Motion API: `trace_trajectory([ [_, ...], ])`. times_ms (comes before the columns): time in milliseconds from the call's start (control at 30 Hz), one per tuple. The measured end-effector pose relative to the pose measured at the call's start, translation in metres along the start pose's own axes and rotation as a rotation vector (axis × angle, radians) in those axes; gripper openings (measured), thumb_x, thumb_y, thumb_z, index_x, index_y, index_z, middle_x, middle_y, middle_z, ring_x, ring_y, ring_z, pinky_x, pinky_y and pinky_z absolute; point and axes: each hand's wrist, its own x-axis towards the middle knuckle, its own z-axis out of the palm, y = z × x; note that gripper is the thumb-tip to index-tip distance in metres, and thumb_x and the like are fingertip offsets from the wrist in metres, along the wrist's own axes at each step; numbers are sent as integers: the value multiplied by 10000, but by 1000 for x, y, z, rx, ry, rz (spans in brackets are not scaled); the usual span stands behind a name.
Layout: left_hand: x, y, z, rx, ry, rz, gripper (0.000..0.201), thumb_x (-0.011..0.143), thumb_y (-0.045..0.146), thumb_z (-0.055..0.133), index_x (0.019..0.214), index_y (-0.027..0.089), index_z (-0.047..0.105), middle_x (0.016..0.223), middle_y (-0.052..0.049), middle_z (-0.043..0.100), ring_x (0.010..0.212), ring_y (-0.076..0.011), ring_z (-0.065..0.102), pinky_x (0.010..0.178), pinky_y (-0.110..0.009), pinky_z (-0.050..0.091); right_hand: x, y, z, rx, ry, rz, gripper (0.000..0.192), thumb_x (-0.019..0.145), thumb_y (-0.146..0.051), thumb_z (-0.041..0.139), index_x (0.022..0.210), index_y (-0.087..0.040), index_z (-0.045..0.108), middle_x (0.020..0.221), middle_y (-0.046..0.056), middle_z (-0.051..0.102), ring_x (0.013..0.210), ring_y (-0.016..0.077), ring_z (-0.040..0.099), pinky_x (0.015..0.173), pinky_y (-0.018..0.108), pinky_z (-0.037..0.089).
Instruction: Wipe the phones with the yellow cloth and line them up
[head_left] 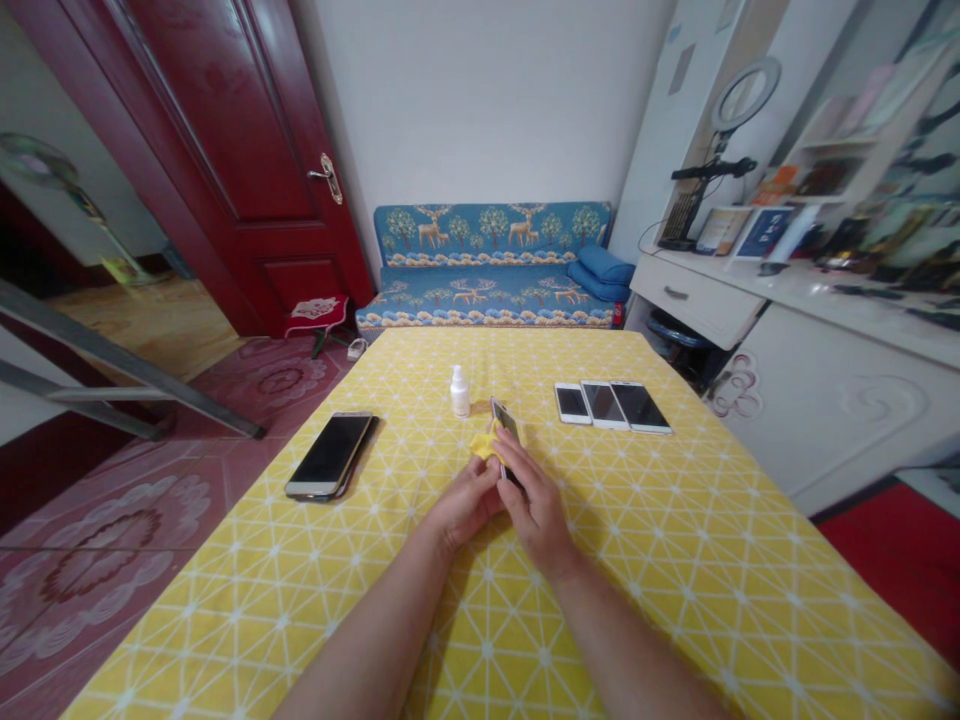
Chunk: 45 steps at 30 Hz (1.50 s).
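My right hand (534, 505) holds a smartphone (505, 424) tilted up on edge above the yellow tablecloth (675, 560). My left hand (466, 505) pinches a small yellow cloth (484, 446) against the phone's left side. A small white bottle (460, 391) stands just beyond the hands. A dark phone (330, 456) lies flat on the table's left edge. Three phones (611, 405) lie side by side to the right, beyond my hands.
A blue patterned sofa (487, 265) stands past the table's far end. A red door (247, 150) is at the left, with a small stool (316, 315) at its foot. White cabinets (810, 380) with a ring light (742, 95) line the right.
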Motion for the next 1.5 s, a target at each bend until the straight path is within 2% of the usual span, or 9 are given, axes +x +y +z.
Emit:
trace_trajectory([
  [100,2,0,-1,-8,34,91,363,776,288,737,1098,200,595,972,-39,662,900,-143,637,838,-279,499,-1,1,3,-10,54,-12,411,943,-183,463,1338,-264,541,1411,57,525,1310,217,482,1089,428,421],
  [267,3,3,4,-18,71,263,772,742,190,752,1400,323,371,1043,-25,661,894,-142,642,788,-269,505,-3,4,7,-53,161,-85,410,920,-109,496,1273,-287,604,1304,43,620,1193,199,595,1013,384,509],
  [400,2,6,10,-78,121,350,912,713,101,725,1453,382,272,1037,3,671,906,-131,649,798,-254,505,-5,4,7,-65,185,-154,430,890,-56,525,1232,-294,633,1264,36,647,1156,197,621,981,374,538],
  [567,2,12,10,-206,120,363,675,810,201,656,1412,342,384,1132,-32,668,1022,-182,644,846,-296,519,-5,6,6,-64,189,-109,397,892,-66,519,1204,-273,651,1237,46,663,1155,204,622,997,392,524],
  [733,3,14,5,-229,150,274,486,860,264,613,1332,254,498,1149,-63,672,996,-202,657,794,-301,548,-4,17,4,-92,195,-8,328,916,-114,483,1125,-260,690,1212,51,678,1172,207,611,1014,409,503],
  [1000,5,15,0,-158,69,254,439,878,257,579,1313,238,521,1260,-67,630,1050,-207,638,870,-344,536,-5,19,2,-61,274,116,277,920,-178,500,1091,-245,708,1192,63,688,1111,220,649,973,412,527],
  [1167,3,18,-1,-83,105,239,498,833,244,637,1318,245,522,1183,-59,667,932,-180,662,783,-301,543,-6,16,3,-22,316,114,280,918,-186,512,1115,-246,703,1206,65,680,1120,223,644,965,408,534],
  [1300,2,16,3,25,140,203,522,822,298,648,1327,240,528,1204,-72,667,931,-204,669,748,-306,539,-6,14,4,-23,330,79,316,921,-163,504,1174,-245,676,1264,67,646,1173,222,609,1005,413,507],
  [1500,6,11,1,153,157,261,464,796,289,671,1254,228,621,1256,-77,652,1170,-263,584,975,-359,441,-3,12,0,-47,438,73,336,928,-171,504,1230,-227,640,1321,82,603,1221,234,572,1043,460,468],
])
